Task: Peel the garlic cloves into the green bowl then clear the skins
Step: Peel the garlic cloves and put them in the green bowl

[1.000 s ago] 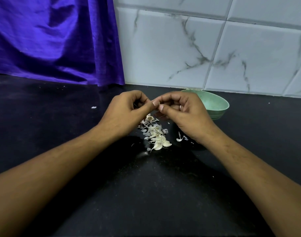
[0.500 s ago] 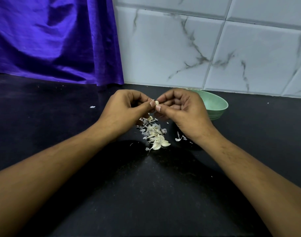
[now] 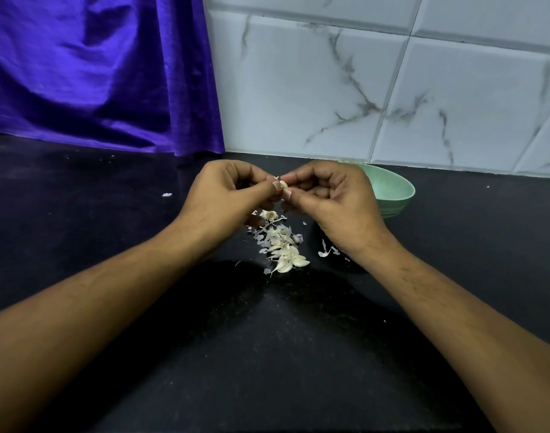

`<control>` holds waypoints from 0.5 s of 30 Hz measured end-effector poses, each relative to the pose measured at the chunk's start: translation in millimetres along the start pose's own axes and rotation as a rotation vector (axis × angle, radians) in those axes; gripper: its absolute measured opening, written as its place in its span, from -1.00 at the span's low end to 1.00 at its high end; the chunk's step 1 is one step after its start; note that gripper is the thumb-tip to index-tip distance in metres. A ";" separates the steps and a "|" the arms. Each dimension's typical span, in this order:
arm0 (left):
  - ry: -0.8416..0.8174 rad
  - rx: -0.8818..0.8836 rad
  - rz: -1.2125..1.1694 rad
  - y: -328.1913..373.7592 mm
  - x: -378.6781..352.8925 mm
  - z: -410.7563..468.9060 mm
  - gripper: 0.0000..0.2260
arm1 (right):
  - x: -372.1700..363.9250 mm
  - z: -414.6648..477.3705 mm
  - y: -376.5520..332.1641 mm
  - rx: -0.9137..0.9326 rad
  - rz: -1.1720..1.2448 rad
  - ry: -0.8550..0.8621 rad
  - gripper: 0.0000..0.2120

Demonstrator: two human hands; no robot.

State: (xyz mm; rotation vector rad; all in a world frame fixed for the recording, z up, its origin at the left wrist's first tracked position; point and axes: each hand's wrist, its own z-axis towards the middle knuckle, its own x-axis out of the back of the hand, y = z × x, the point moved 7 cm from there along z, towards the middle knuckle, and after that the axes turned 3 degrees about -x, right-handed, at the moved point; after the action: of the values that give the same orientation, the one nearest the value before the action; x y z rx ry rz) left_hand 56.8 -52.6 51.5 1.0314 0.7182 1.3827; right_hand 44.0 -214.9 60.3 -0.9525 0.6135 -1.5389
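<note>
A: Where is the garlic clove [image 3: 283,184] seen?

B: It is pinched between the thumb and fingertips of both hands, above the black countertop [image 3: 267,354]. The left hand [image 3: 227,195] is curled round it from one side and the right hand [image 3: 333,198] from the other, so the two are met at the clove. A thin flake of skin is seen sticking up from its top.

A: And the green bowl [image 3: 395,192]?

B: It is set just behind the right hand, near the tiled wall [image 3: 361,89], and is partly hidden by that hand. Its contents cannot be made out.

A: What is found under the hands?

B: A pile of pale garlic pieces and skins [image 3: 283,245] is spread on the countertop below and between the wrists. A few loose skins [image 3: 326,251] are lying beside the right wrist, and one small scrap [image 3: 167,194] is lying well apart to the left. A purple cloth [image 3: 95,73] is hung at the back left.
</note>
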 end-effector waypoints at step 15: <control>0.011 0.038 -0.090 -1.4 -0.6 -2.0 -0.87 | -1.4 -0.9 -0.8 -0.003 0.056 0.018 -0.86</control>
State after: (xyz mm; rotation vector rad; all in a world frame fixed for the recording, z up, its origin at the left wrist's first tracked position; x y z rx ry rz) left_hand 55.5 -52.7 49.3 1.0100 0.7925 1.3018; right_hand 42.8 -213.5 60.2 -0.9178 0.6500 -1.4985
